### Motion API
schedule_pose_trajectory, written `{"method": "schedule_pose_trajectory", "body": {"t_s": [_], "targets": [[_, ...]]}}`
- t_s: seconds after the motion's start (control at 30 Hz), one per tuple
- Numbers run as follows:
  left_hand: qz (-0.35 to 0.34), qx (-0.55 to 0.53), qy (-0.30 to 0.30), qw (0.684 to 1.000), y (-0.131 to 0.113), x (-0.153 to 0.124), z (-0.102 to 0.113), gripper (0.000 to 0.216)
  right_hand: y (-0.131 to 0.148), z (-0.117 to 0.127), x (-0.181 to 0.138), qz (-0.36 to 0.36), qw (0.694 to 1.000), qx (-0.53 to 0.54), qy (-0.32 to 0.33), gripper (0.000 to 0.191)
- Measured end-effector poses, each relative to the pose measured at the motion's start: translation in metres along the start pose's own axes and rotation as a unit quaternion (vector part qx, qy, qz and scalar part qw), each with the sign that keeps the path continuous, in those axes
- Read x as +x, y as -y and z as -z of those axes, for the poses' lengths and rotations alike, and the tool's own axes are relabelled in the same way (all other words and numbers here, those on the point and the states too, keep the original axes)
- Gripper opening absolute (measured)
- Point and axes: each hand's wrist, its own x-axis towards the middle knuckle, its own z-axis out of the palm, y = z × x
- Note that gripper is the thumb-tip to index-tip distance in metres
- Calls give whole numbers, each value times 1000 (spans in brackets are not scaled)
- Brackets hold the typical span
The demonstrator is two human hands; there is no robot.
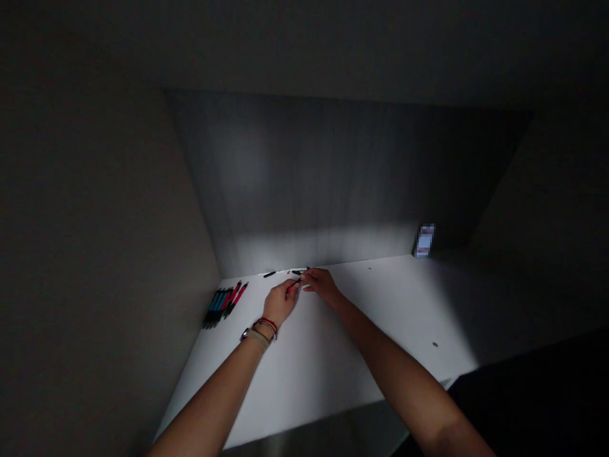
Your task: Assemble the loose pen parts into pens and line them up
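Both hands meet at the far edge of a white tabletop (361, 330). My left hand (280, 301) is closed in a pinch on a small red and black pen part (294, 285). My right hand (320, 282) is closed too, its fingertips touching the same piece from the right. Bracelets and a watch (261, 330) circle my left wrist. Two short black pen pieces (269, 274) lie on the table just beyond the hands.
A row of several blue and red pens (223, 301) lies at the table's left edge. A small blurred box (424, 240) stands at the back right against the grey wall. A small dark speck (434, 344) sits on the right of the table.
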Motion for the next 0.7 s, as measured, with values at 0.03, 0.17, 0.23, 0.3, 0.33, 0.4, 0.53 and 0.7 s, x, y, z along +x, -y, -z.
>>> {"method": "schedule_pose_trajectory", "body": {"t_s": [0.03, 0.17, 0.23, 0.3, 0.33, 0.4, 0.53, 0.7], "targets": [[-3, 0, -5, 1000, 0, 0, -1, 33, -1, 0, 0, 3, 1000, -7, -5, 45], [-14, 2, -18, 1000, -2, 0, -3, 30, -5, 1, -1, 7, 999, -45, -17, 51], [-28, 8, -19, 999, -3, 0, -4, 29, -6, 2, -3, 34, 995, -94, -19, 51], [-44, 25, -19, 999, -4, 0, -3, 27, -5, 4, -4, 68, 982, -177, -15, 51], [-52, 35, -17, 998, -5, 0, -3, 25, -4, 5, -5, 81, 972, -220, -11, 52], [-64, 51, -15, 997, -6, 0, -2, 23, -2, 8, -5, 98, 953, -288, -1, 56], [-63, 71, -22, 995, -9, 1, 1, 22, 3, 11, -7, 98, 943, -318, 21, 59], [-21, 100, -45, 994, -8, 1, 4, 23, 0, 10, -7, 65, 969, -235, 35, 39]]}}
